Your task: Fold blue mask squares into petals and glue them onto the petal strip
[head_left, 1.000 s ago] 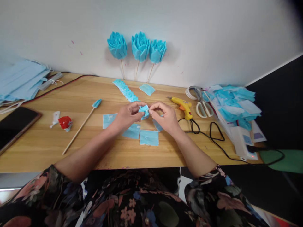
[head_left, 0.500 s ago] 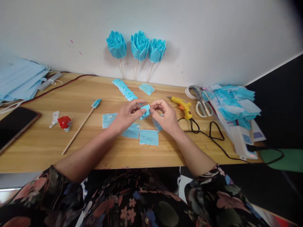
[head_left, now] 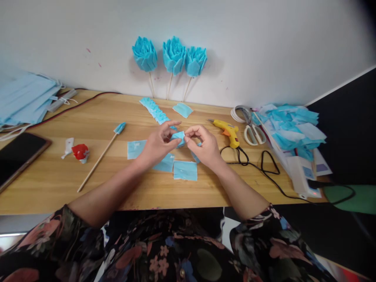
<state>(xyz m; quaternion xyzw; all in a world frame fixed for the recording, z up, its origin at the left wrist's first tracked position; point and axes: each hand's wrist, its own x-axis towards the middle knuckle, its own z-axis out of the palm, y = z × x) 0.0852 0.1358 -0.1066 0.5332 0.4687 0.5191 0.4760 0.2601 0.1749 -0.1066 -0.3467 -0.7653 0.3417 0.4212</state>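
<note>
A small piece of blue mask fabric (head_left: 178, 137) is pinched between my two hands above the middle of the table. My left hand (head_left: 160, 143) grips its left side between thumb and fingers. At its right corner, the thumb and fingertips of my right hand (head_left: 203, 144) are pressed together. Flat blue rectangles lie beneath and around my hands, among them one piece (head_left: 185, 170) in front and another (head_left: 136, 149) partly behind my left wrist. A strip of folded blue pieces (head_left: 154, 109) lies just beyond my left hand, near a single blue piece (head_left: 182, 110).
Three blue fabric flowers (head_left: 174, 55) on sticks lean against the wall. A yellow glue gun (head_left: 229, 131), scissors (head_left: 254, 133) and a blue scrap pile (head_left: 293, 125) are on the right. Leftward lie a blue-tipped stick (head_left: 101, 158), a red wrapper (head_left: 80, 152), a phone (head_left: 22, 156) and masks (head_left: 26, 98).
The held fabric piece has tilted and shifted slightly left, its upper edge turned over more. Both hands keep hold of it, with small finger movements. The camera view has shifted a little.
</note>
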